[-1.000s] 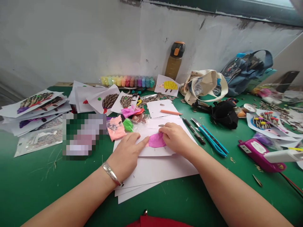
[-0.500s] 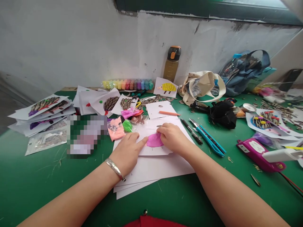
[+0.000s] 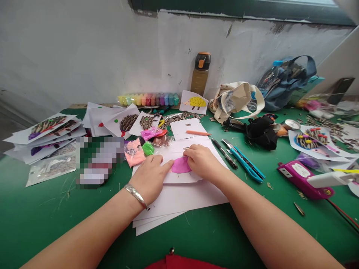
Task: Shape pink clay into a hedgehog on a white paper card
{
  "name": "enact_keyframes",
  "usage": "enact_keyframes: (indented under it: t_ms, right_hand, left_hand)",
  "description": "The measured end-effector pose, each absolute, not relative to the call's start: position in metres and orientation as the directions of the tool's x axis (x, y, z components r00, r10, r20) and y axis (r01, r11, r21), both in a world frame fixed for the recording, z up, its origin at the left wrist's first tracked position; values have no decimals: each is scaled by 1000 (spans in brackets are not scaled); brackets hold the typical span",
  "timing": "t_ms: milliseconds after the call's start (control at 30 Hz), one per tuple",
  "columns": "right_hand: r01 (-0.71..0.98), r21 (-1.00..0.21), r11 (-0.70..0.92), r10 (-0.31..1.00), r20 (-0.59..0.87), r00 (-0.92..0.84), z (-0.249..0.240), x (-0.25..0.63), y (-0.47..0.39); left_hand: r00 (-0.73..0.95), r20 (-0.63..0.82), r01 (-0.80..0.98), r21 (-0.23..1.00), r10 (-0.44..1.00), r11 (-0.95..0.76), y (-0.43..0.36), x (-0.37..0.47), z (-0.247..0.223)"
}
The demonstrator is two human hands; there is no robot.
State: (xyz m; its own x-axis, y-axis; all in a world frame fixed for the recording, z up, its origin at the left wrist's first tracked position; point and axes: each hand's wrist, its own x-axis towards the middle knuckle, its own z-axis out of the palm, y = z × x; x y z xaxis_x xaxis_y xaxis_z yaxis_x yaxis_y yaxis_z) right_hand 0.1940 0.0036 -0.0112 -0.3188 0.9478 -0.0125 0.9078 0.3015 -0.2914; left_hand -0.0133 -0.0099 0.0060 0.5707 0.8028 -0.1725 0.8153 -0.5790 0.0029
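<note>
A flat oval of pink-purple modelling clay (image 3: 180, 165) lies on a white sheet of paper (image 3: 179, 178), with short pencil lines below it. My left hand (image 3: 150, 175), wearing a silver bracelet, rests open on the paper, its index finger stretched to the clay's left edge. My right hand (image 3: 203, 162) has its fingers curled and closed at the clay's right edge; its fingertips and anything in them are hidden. A sunflower seed (image 3: 186, 148) shows beside the right knuckles. More white sheets (image 3: 168, 200) lie underneath.
An orange marker (image 3: 198, 132), black pen (image 3: 224, 154) and blue cutter knife (image 3: 245, 162) lie right of the paper. Clay packets (image 3: 134, 152) sit left. Behind are a hedgehog picture (image 3: 195, 102), a bottle (image 3: 200, 74) and a cloth bag (image 3: 238, 101). A magenta device (image 3: 304, 179) stands right.
The whole view has shifted slightly, so things appear a little further left. Both hands keep nearly the same place at the clay's two edges.
</note>
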Motion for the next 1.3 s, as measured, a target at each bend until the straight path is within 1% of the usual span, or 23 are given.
enact_keyframes:
  t_ms: [233, 400, 600, 667, 733, 867, 967, 1033, 1100, 1167, 1300]
  right_hand:
    - [910, -287, 297, 949, -12, -314, -11, 194, 4]
    - [909, -292, 296, 950, -11, -313, -12, 194, 4]
    - [908, -295, 299, 949, -6, -315, -14, 195, 4]
    - [907, -297, 299, 949, -4, -314, -14, 195, 4]
    - [907, -297, 299, 949, -3, -314, -15, 195, 4]
    - [900, -303, 315, 944, 4, -329, -13, 197, 5]
    - [890, -309, 335, 939, 34, -342, -9, 196, 1]
    - [871, -313, 380, 924, 75, -376, -5, 194, -5]
    - [824, -323, 465, 883, 102, -459, -2, 189, -12]
    - [771, -341, 538, 833, 77, -548, 1, 184, -20]
    - [706, -307, 638, 750, 39, -661, 3, 176, -30]
  left_hand:
    - [561, -168, 814, -66, 811, -577, -11, -10, 7]
    - [586, -135, 803, -28, 799, -595, -10, -12, 5]
    - [585, -95, 803, -67, 805, -592, -9, -9, 5]
    - [586, -81, 805, -63, 807, -591, -10, -9, 5]
    - [589, -80, 806, -19, 804, -592, -10, -12, 4]
    - [633, -75, 771, 149, 770, -619, -5, -28, 1]
    - [660, -52, 738, 230, 749, -634, 2, -40, -1]
    - [683, -45, 713, 260, 729, -652, 6, -45, -2]
    - [707, -45, 688, 277, 706, -671, 9, -47, -2]
    - [720, -48, 674, 290, 693, -680, 9, -48, -1]
    - [736, -58, 658, 297, 675, -692, 9, -50, 1]
